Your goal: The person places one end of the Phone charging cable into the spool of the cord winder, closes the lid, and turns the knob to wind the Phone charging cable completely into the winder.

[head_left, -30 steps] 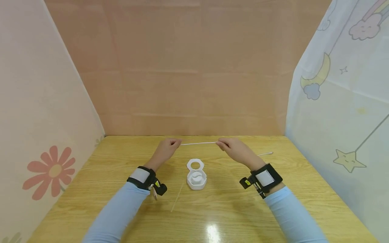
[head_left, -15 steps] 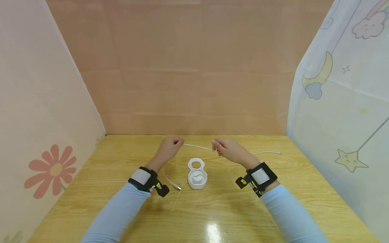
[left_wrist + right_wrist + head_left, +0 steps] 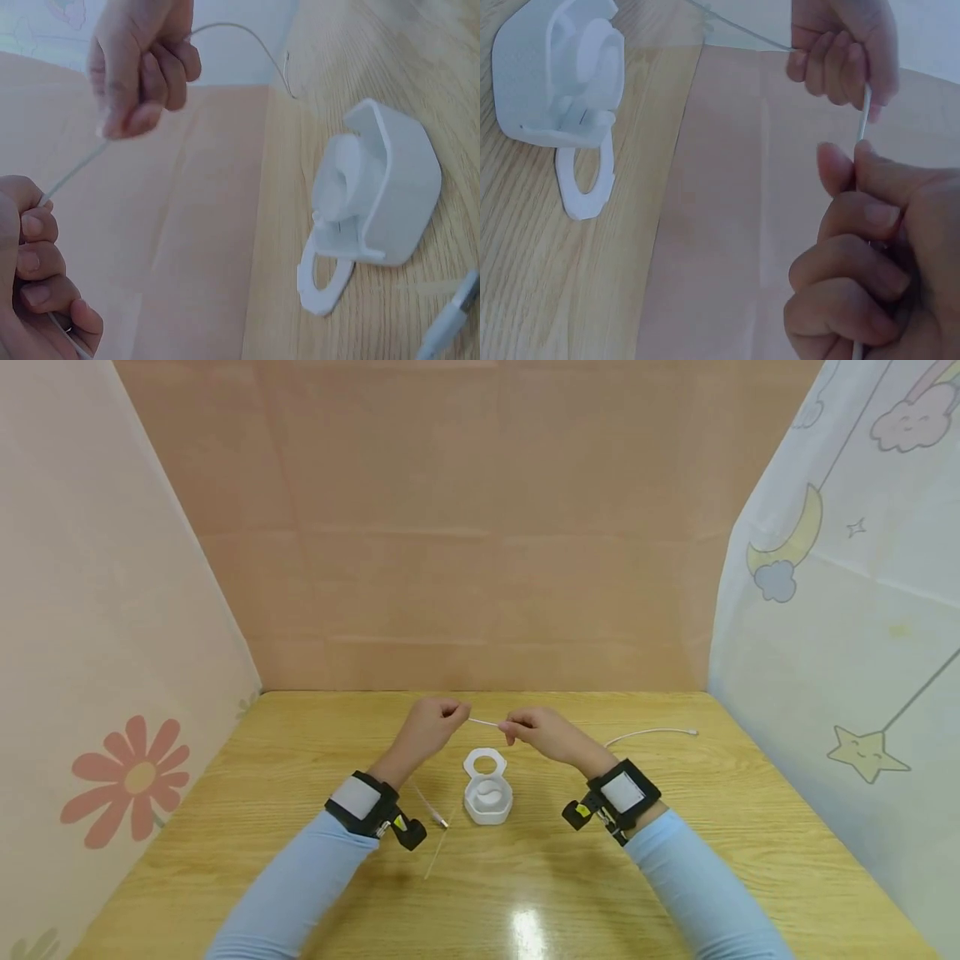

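A thin white cable is stretching in a short span between the two hands, above the far edge of the worktop and just beyond a small white case. The left hand is curling its fingers around the cable and its grip is pinching it between thumb and forefinger; in the left wrist view the cable is running out of that fist and up toward the other hand. The right hand is likewise closing its grip on the cable, fingers folded over it and thumb pressing against it, as the right wrist view is showing close up. Past the right hand the cable is trailing away to the right across the worktop, its far end lying near the right-hand wall. Below the left wrist another stretch of cable is hanging down, ending in a small plug that is resting just left of the case. The case is sitting on the worktop between the two forearms, its hinged lid, with a round hole in it, lying open flat on the far side. Both wrists are wearing black straps, and pale blue sleeves are covering the forearms. Patterned cloth panels are standing at both sides, with a plain peach wall behind.
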